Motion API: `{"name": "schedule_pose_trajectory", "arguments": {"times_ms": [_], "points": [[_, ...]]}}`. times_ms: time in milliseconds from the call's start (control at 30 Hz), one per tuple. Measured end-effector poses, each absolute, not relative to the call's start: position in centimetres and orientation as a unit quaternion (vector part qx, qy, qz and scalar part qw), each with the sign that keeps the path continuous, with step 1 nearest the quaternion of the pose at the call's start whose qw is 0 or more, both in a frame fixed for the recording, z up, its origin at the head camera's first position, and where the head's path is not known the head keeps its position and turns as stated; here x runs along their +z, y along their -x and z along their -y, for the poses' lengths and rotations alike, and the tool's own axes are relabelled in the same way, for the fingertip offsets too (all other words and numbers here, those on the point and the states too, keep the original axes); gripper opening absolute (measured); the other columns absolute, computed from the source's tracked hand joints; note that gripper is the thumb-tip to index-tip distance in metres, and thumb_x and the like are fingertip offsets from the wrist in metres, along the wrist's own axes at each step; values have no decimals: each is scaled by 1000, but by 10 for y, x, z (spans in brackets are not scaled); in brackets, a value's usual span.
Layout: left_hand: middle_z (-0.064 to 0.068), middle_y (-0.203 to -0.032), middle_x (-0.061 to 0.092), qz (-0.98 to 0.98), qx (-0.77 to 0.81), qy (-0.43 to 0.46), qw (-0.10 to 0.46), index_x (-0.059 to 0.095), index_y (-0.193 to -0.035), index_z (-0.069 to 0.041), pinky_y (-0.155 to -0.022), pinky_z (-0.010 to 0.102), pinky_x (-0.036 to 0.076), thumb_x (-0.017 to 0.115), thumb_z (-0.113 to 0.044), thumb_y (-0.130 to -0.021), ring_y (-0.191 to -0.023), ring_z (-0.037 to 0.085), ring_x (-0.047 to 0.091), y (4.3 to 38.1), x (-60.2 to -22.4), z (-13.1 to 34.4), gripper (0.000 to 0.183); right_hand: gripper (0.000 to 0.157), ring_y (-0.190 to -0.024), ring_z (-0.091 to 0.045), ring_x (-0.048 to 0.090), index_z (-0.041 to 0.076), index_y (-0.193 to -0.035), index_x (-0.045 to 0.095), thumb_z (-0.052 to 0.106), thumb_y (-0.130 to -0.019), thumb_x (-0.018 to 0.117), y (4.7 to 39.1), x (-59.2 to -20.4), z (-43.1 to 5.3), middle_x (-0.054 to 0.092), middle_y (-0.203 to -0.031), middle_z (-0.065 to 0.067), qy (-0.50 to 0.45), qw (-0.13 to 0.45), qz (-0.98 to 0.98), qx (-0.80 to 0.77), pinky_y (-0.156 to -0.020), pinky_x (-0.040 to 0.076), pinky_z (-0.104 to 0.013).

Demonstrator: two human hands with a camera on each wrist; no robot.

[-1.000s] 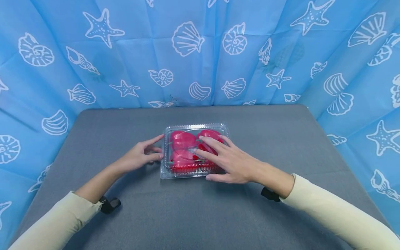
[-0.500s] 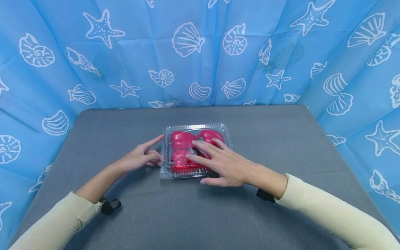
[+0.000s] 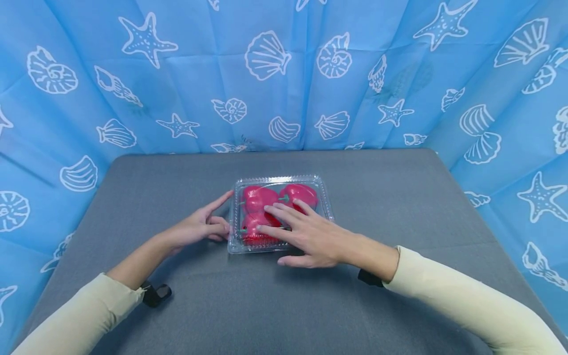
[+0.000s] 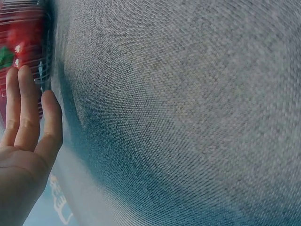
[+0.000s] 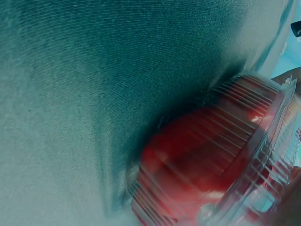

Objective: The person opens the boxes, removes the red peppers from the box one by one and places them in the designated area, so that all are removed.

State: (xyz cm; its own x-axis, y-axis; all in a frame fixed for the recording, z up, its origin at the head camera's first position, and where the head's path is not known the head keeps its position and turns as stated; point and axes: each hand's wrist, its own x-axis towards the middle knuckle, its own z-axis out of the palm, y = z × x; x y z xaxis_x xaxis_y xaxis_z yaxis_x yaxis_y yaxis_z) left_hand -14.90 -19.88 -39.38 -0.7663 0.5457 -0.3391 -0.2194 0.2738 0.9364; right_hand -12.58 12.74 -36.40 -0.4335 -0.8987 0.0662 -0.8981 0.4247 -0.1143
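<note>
A clear plastic clamshell box [image 3: 326, 195] with a ribbed rim sits on the table, its lid over several glossy red fruit-like pieces [image 3: 261, 198] with green stems. My left hand [image 3: 197, 227] touches the box's left side with an extended index finger; in the left wrist view its other fingers [image 4: 29, 110] lie against the ribbed wall. Spread over the near right part of the lid, my right hand [image 3: 315, 237] rests with fairly straight fingers, hiding that corner. The right wrist view shows the box's ribbed side with a red piece [image 5: 188, 160] behind it, blurred.
A grey cloth-covered table [image 3: 213, 301] extends all around the box. Behind it and at both sides hangs a blue curtain [image 3: 186, 74] with white shells and starfish. Black straps [image 3: 155, 294] are on the wrists below the cream sleeves.
My right hand has slid left and slightly nearer across the lid, uncovering more of the box's right side. My left thumb has tucked in lower; the box stays in place.
</note>
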Motion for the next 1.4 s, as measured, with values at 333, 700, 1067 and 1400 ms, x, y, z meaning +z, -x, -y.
{"name": "schedule_pose_trajectory", "arguments": {"times_ms": [333,700,1067,1400], "points": [[15,-112,69,-707,609,-129,336,-1,-159,-36,-95,39,51,70,-10,-90,-107,25,66,146,-396,201,103,81,-150,-28,16,32,-158,25,57,-91,61,126,-366,-120,27,-161,-9,542,7,-837,-71,-116,16,-61],[14,-109,69,-702,615,-121,337,-1,-160,-35,-100,43,47,70,-9,-89,-105,25,66,145,-396,199,103,68,-149,-31,20,32,-153,39,55,-92,60,126,-369,-112,32,-158,-10,578,-17,-814,-54,-116,21,-58],[9,-102,66,-675,642,-114,344,-1,-160,-34,-97,41,49,68,-4,-88,-100,24,66,143,-395,197,104,61,-148,-30,21,29,-146,52,53,-91,63,124,-369,-104,32,-157,-13,583,-33,-810,-46,-116,23,-57],[10,-111,62,-670,651,-99,344,-11,-159,-29,-100,42,48,61,-3,-92,-107,24,65,143,-399,195,102,56,-146,-29,27,22,-136,62,47,-87,71,125,-372,-97,41,-153,-13,582,-59,-808,-70,-115,26,-55]]}}
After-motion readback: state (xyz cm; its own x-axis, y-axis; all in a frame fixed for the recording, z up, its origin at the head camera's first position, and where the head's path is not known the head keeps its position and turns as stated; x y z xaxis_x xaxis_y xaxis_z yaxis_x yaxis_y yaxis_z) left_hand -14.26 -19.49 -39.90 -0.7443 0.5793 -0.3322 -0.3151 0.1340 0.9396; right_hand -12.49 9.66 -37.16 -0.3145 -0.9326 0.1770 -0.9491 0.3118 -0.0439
